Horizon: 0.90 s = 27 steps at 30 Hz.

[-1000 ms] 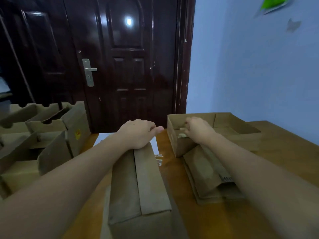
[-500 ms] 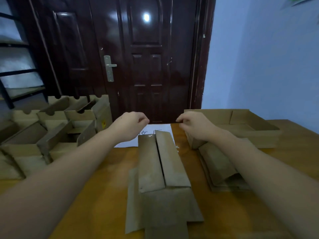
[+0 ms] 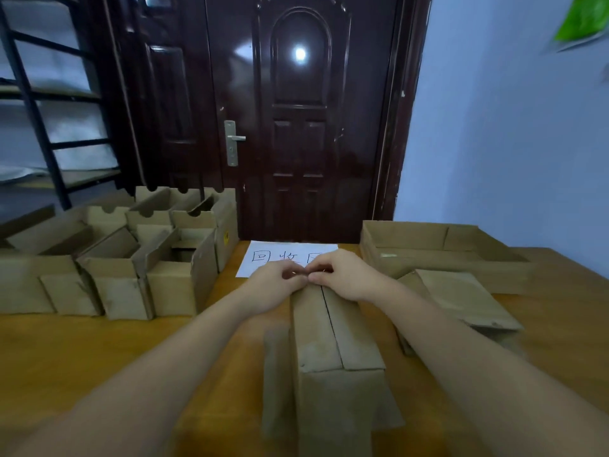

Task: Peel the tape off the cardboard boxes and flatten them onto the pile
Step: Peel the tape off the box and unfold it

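A long closed cardboard box lies lengthwise on the wooden table in front of me, with a seam running down its two top flaps. My left hand and my right hand meet at its far end, fingertips touching. Both have their fingers curled over the far edge of the flaps at the seam. Whether they pinch tape there is hidden by the fingers. A pile of flattened cardboard lies to the right of the box.
Several open cardboard boxes crowd the table's left side. A shallow open cardboard tray stands at the back right. A white paper sign lies beyond my hands. Behind the table are a dark door and a metal rack.
Both hands came together at the far end of the box's seam; before, they hovered apart above it. The view has pulled back and tilted up.
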Each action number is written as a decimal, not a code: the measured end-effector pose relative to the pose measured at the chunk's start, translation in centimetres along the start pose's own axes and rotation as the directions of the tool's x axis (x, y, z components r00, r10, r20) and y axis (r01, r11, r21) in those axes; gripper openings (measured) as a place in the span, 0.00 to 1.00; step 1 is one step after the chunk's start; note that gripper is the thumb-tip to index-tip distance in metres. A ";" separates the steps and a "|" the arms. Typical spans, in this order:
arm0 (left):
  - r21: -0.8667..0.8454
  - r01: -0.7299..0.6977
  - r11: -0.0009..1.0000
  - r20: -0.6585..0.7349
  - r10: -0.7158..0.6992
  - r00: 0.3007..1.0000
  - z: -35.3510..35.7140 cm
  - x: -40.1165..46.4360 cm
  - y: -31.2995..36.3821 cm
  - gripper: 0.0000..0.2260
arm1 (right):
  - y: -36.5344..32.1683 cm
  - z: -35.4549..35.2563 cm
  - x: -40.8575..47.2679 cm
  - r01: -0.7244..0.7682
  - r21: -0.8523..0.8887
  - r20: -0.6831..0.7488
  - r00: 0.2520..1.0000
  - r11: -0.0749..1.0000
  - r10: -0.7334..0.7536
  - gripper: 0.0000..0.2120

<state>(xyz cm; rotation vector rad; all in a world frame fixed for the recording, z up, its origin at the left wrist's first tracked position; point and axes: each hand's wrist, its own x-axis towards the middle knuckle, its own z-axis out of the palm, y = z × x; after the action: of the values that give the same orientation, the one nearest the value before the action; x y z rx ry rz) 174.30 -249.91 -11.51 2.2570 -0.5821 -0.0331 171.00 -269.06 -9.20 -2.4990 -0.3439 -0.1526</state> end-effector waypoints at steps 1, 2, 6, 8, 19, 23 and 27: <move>-0.056 0.023 0.998 -0.016 -0.024 1.000 0.3 -0.2 0.0 0.09 | 0.1 0.4 -0.3 -0.009 0.041 -0.024 1.000 0.999 0.010 0.07; -0.127 0.053 0.990 -0.024 -0.056 0.998 0.5 -0.4 0.0 0.08 | 0.2 0.7 -0.7 -0.012 0.079 -0.057 0.998 0.997 0.016 0.06; -0.301 0.105 0.948 -0.030 -0.120 0.992 1.2 -1.3 0.1 0.10 | 0.4 2.1 -1.9 -0.047 0.241 -0.215 0.971 0.969 0.101 0.07; -0.297 0.113 0.948 -0.040 -0.130 0.991 1.4 -1.5 0.3 0.10 | 0.4 2.3 -2.1 -0.034 0.233 -0.234 0.968 0.972 0.090 0.09; -0.113 0.109 0.988 -0.092 -0.120 0.988 1.6 -1.2 1.1 0.12 | 0.4 2.4 -2.1 -0.003 0.109 -0.223 0.974 0.994 0.028 0.10; -0.080 0.113 0.990 -0.109 -0.121 0.987 1.7 -1.1 1.2 0.12 | 0.3 2.4 -2.3 -0.011 0.114 -0.194 0.980 0.993 0.034 0.09; -0.112 0.111 0.988 -0.119 -0.124 0.985 1.8 -1.0 1.1 0.13 | 0.1 2.4 -2.4 -0.008 0.133 -0.186 0.982 0.991 0.033 0.08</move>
<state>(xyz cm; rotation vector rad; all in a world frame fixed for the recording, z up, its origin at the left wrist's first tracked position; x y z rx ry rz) 172.55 -251.40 -12.15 2.1706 -0.3716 0.0190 168.80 -268.27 -11.66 -2.3348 -0.2419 -0.3437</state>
